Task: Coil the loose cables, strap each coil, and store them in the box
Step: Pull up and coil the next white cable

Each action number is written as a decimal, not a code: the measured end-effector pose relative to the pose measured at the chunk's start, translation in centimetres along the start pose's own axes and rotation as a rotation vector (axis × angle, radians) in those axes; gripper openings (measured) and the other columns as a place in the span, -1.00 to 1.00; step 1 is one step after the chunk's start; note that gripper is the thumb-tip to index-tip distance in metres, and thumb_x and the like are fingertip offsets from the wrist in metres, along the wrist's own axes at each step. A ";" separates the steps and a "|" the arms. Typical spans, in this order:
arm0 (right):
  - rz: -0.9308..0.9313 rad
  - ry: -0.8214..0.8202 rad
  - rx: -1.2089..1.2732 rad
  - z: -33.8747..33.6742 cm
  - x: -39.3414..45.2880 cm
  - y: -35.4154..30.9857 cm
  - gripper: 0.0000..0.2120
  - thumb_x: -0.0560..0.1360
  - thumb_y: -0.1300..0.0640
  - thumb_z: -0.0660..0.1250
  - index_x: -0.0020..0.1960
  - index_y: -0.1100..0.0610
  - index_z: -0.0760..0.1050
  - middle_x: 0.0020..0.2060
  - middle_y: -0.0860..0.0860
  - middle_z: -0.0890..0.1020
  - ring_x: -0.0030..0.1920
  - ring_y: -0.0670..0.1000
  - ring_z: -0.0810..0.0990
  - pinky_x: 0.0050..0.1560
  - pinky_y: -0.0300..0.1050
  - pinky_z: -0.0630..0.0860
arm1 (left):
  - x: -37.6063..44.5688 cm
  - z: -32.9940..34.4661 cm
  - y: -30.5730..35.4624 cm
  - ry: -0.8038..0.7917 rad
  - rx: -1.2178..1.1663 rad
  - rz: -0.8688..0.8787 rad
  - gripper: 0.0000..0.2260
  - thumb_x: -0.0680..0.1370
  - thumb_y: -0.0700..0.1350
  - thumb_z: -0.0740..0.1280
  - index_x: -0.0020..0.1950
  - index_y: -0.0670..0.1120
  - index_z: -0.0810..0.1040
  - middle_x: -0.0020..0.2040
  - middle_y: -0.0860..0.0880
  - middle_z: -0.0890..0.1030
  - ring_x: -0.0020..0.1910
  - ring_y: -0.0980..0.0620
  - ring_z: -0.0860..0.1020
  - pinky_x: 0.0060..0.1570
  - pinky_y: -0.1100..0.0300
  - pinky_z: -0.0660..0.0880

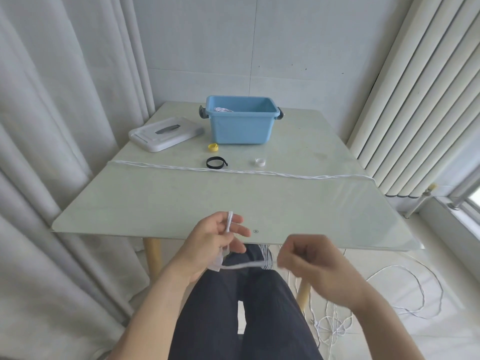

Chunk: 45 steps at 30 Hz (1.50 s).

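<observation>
The left hand [215, 242] pinched a doubled end of white cable [229, 221] upright; the right hand [306, 258], at its 3 o'clock, closed its grip on the cable's other run. A second cable [244, 171] crossed the desk [155, 201]. At 12 o'clock stood the blue box [241, 126], a coil [222, 109] inside.

Cable [241, 171] spans table [155, 198]; near half bare; box [240, 126] behind.
</observation>
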State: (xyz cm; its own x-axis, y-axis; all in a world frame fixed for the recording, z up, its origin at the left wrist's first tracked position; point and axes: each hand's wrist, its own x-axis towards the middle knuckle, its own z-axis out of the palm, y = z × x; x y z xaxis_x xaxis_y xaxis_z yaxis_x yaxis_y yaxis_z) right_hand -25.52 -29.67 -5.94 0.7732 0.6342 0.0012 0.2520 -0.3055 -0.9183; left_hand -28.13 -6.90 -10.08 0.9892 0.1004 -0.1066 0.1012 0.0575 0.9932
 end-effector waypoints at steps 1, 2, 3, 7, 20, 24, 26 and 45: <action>-0.018 0.081 0.091 0.0 0.3 0.2 -0.84 0.47 0.14 0.35 -0.25 0.18 0.56 -0.48 -0.07 0.47 -0.42 -0.07 0.37 -0.34 -0.21 0.30 | -0.1 -0.1 -0.2 -0.070 -0.029 -0.052 -0.72 0.60 -0.43 0.13 0.21 -0.25 0.51 -0.04 -0.19 0.68 -0.25 -0.12 0.56 -0.19 0.17 0.53; -0.033 0.147 0.159 0.1 0.7 0.4 -0.82 0.53 0.17 0.36 -0.22 0.22 0.55 -0.48 -0.05 0.44 -0.44 -0.06 0.35 -0.36 -0.22 0.28 | -0.3 -0.2 -0.3 -0.129 -0.064 -0.096 -0.74 0.62 -0.39 0.13 0.23 -0.26 0.52 -0.06 -0.21 0.66 -0.27 -0.12 0.50 -0.22 0.14 0.50; -0.048 0.197 0.199 0.1 1.2 0.6 -0.79 0.60 0.18 0.35 -0.18 0.24 0.54 -0.47 0.00 0.43 -0.43 -0.02 0.33 -0.37 -0.20 0.28 | -0.3 -0.2 -0.5 -0.174 -0.089 -0.125 -0.76 0.64 -0.32 0.14 0.24 -0.28 0.52 -0.08 -0.24 0.63 -0.30 -0.11 0.46 -0.24 0.12 0.47; -0.085 0.336 0.226 0.6 2.6 1.2 -0.70 0.55 -0.02 0.27 -0.12 0.22 0.55 -0.36 0.03 0.50 -0.37 0.01 0.40 -0.34 -0.15 0.37 | -0.6 0.1 -1.1 -0.436 -0.184 -0.201 -0.48 0.66 0.09 0.08 0.25 -0.36 0.50 -0.25 -0.21 0.51 -0.42 -0.03 0.33 -0.29 0.15 0.34; 0.079 0.274 0.499 5.4 2.7 2.4 -0.73 0.65 0.14 0.23 0.00 0.33 0.59 -0.11 0.19 0.71 0.00 0.15 0.70 -0.02 0.03 0.64 | -0.2 1.6 -0.7 -0.179 -0.721 -0.014 -0.70 0.67 -0.03 0.10 -0.21 -0.10 0.40 -0.37 -0.01 0.23 -0.43 0.05 0.20 -0.37 0.19 0.22; 0.149 0.286 0.589 5.0 3.4 1.9 -0.76 0.64 0.16 0.25 -0.06 0.30 0.59 -0.22 0.20 0.64 -0.22 0.23 0.50 -0.32 -0.05 0.47 | -0.2 1.8 -0.7 -0.132 -0.802 -0.073 -0.65 0.65 0.01 0.10 -0.26 -0.09 0.45 -0.37 -0.02 0.31 -0.40 0.02 0.34 -0.28 0.17 0.41; 0.149 0.267 0.636 4.9 3.6 1.8 -0.77 0.62 0.18 0.27 -0.15 0.25 0.57 -0.25 0.18 0.61 -0.24 0.17 0.45 -0.30 -0.06 0.39 | -0.2 1.7 -0.8 -0.142 -0.796 -0.080 -0.68 0.62 -0.02 0.14 -0.27 -0.09 0.47 -0.34 -0.04 0.37 -0.37 -0.01 0.41 -0.23 0.14 0.45; 0.120 0.319 0.176 3.9 2.8 2.1 -0.91 0.53 0.26 0.38 -0.06 0.12 0.64 -0.32 0.04 0.68 -0.48 -0.01 0.50 -0.39 -0.21 0.42 | -0.2 0.1 1.6 0.253 -1.105 0.035 -0.65 0.70 -0.10 0.00 -0.27 -0.04 0.32 -0.46 0.08 0.15 -0.50 0.10 -0.02 -0.60 0.26 0.04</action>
State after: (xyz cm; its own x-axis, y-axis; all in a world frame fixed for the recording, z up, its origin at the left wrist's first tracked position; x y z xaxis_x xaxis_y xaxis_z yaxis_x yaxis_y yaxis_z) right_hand -25.13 -25.77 -9.46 0.9404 0.3399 -0.0124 0.0665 -0.2196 -0.9733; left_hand -28.16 -6.97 -8.48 0.9272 0.3099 -0.2102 -0.1991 0.8834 0.4243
